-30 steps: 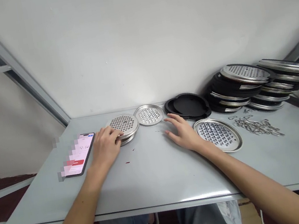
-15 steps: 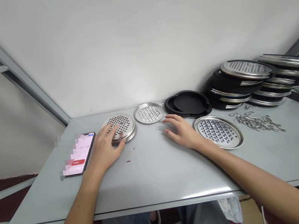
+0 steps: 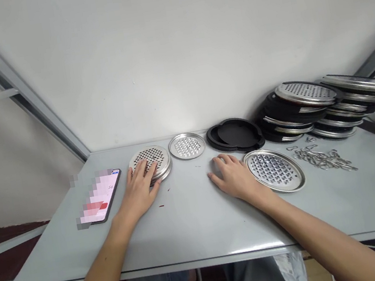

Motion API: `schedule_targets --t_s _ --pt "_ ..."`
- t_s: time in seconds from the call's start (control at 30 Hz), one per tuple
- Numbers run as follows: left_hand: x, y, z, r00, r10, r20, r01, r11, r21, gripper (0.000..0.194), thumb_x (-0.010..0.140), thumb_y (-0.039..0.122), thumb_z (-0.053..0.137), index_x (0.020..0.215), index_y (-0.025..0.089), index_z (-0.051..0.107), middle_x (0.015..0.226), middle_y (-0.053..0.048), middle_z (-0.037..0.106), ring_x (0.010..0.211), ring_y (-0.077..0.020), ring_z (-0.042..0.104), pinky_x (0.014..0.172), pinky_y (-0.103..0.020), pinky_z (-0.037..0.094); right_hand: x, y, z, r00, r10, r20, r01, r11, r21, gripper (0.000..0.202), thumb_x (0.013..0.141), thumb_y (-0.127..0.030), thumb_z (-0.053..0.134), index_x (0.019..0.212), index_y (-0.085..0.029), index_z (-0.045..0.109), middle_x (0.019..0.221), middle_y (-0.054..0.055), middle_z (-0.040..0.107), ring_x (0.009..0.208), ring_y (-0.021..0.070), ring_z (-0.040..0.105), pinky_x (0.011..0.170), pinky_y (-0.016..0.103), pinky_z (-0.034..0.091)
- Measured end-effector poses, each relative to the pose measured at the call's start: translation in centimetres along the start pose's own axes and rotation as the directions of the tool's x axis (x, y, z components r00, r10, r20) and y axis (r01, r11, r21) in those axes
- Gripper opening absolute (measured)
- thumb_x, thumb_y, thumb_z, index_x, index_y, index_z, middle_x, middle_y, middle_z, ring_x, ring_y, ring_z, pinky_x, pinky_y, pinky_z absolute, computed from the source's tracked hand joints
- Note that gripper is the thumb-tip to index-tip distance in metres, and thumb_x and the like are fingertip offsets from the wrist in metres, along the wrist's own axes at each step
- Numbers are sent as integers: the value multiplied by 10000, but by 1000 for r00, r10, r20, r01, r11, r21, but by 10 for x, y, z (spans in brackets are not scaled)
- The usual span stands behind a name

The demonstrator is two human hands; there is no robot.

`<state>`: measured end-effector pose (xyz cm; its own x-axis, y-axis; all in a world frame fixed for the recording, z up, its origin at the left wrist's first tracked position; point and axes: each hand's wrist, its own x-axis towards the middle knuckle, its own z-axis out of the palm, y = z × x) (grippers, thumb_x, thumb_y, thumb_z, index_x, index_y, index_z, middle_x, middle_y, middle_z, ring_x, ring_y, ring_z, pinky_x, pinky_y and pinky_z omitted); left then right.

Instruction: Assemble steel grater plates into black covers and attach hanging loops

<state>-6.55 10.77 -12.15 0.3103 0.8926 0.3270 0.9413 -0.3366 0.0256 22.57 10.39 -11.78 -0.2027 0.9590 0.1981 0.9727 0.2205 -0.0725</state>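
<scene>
My left hand [image 3: 140,184] rests with spread fingers on the near left side of a stack of round metal grater plates [image 3: 154,154]. Its thumb lies along the stack's front rim. Palm down on the table, my right hand [image 3: 231,174] has its fingers apart and holds nothing. Just right of it lies a larger round grater plate [image 3: 275,171], partly behind the wrist. Between the hands, further back, is a single smaller grater plate [image 3: 187,146]. Black round plastic trays [image 3: 238,133] sit behind my right hand.
A phone [image 3: 105,195] with a lit screen lies at the left. Tall stacks of black trays with metal graters [image 3: 305,94] lean at the back right, against the wall [image 3: 173,56]. In front of them is a pile of metal clips [image 3: 323,157]. Small dark scraps dot the grey table [image 3: 201,224].
My right hand has come down onto the table and moved slightly right, nearer the larger grater plate. My left hand stays at the stack, its fingers shifted a little right. The view has tilted slightly.
</scene>
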Motion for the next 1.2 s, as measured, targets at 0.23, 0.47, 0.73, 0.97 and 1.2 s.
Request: schedule_targets --t_s 0.23,0.47,0.73,0.97,1.2 --pt "1 -1 1 1000 -3 -4 3 999 -32 506 950 377 421 1413 174 414 1492 -167 362 1397 -326 315 1135 -558 228 2 2 -1 996 94 1 -94 995 -24 471 894 -511 468 1178 -141 531 1267 214 540 1213 428 437 901 658 360" --pt "2 -1 -1 1000 -16 -15 15 997 -76 489 932 354 460 1392 190 445 1480 -158 387 1388 -326 334 1130 -564 231 -7 -14 0 1000 3 -5 -3 999 40 423 916 -423 460 1210 -122 505 1306 239 511 1137 395 520 865 552 454" --pt "2 6 0 990 -78 -116 56 982 -179 433 861 346 559 1273 210 546 1394 -130 491 1324 -312 427 1123 -574 244 -28 -48 1 869 -488 -88 490 818 301 556 890 -313 508 1395 -112 386 1552 226 211 1293 356 437 1001 481 441" --pt "2 29 -3 935 37 -353 -135 957 -256 284 841 255 593 1118 190 604 1177 -110 613 1198 -281 530 1059 -489 388 -14 -28 -8 710 -628 -320 703 598 385 323 917 -283 489 1217 -194 570 1335 114 553 1150 241 561 960 407 477" --pt "-5 65 0 874 472 -114 -473 773 -422 364 867 260 578 1226 202 585 1274 -91 603 1226 -246 526 1042 -414 439 21 16 2 949 -34 -313 162 905 394 291 904 -281 481 1106 -141 637 1158 138 633 1076 272 572 946 415 451"
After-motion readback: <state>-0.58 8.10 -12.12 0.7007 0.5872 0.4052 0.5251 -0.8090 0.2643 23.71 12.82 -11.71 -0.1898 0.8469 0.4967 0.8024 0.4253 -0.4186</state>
